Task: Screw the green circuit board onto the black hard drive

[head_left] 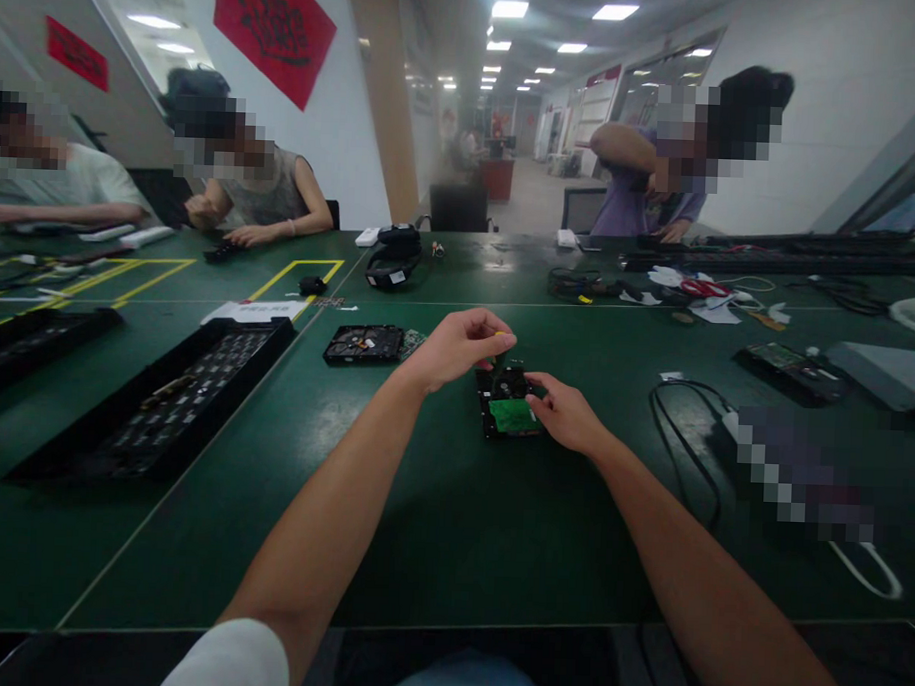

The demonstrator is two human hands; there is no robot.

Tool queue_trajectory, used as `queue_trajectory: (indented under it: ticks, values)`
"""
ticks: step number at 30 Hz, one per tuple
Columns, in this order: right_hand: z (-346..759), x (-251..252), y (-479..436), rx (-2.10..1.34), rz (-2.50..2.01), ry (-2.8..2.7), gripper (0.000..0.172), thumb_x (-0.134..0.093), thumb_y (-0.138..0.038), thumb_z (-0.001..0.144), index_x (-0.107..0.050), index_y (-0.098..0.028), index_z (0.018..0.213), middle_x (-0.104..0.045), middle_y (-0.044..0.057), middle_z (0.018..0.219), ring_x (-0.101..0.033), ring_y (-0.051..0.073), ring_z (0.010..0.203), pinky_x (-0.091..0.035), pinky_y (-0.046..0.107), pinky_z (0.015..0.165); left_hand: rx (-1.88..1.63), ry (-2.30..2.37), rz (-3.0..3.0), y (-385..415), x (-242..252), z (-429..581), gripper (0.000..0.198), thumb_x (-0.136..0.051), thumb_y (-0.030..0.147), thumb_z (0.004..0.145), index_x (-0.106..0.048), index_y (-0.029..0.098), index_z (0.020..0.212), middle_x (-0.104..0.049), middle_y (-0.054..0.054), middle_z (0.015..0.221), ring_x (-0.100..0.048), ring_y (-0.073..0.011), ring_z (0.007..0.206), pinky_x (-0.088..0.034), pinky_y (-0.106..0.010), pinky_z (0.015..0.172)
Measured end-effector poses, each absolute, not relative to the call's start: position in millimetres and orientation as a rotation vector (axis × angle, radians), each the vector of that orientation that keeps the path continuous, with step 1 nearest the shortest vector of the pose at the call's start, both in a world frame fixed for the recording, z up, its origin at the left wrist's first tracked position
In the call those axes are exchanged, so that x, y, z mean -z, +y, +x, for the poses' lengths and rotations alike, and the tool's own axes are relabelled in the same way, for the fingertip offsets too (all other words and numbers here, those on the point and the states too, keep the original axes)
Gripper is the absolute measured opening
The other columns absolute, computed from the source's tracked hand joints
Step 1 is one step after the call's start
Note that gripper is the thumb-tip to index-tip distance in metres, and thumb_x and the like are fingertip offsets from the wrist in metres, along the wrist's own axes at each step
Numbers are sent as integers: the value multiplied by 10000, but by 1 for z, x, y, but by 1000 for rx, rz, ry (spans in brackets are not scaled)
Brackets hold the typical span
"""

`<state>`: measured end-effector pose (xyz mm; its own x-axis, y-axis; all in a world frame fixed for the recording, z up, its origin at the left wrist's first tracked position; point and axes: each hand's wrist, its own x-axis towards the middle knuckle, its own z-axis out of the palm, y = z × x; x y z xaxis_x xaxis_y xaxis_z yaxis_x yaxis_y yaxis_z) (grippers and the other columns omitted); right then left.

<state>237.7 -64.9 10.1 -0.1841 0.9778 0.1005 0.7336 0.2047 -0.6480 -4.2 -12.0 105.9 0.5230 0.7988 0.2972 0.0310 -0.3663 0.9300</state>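
Observation:
A black hard drive with a green circuit board lies on the green table in front of me. My left hand hovers just above its far end, fingers pinched on a small yellow-tipped tool that points down at the drive. My right hand rests on the drive's right side, fingers curled against its edge and the green board.
A second hard drive lies to the left. A long black tray sits further left. Black cables and boards lie to the right. Other people sit at the far side and left.

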Motion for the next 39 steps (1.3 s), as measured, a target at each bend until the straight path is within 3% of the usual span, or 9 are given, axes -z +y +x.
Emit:
queue_trajectory:
  ticks: [7,39]
  values:
    - [237,-14,-67,-663,-1587,-1985,476,-532,-356,1029,-551,-175,1469,-666,17,787,-586,158,665,-411,294,658,-971,708,1770,-11,-105,-5,355,-840,445,832,-626,167,885,-657,-18,811,-614,-118,696,-541,-262,638]
    - [237,-14,-67,-689,-1583,-1972,497,-570,-375,1014,-546,-181,1471,-666,14,766,-598,163,643,-436,300,659,-934,653,1742,-9,-102,-5,298,-782,422,882,-675,163,982,-660,-32,884,-627,-132,785,-576,-262,680]
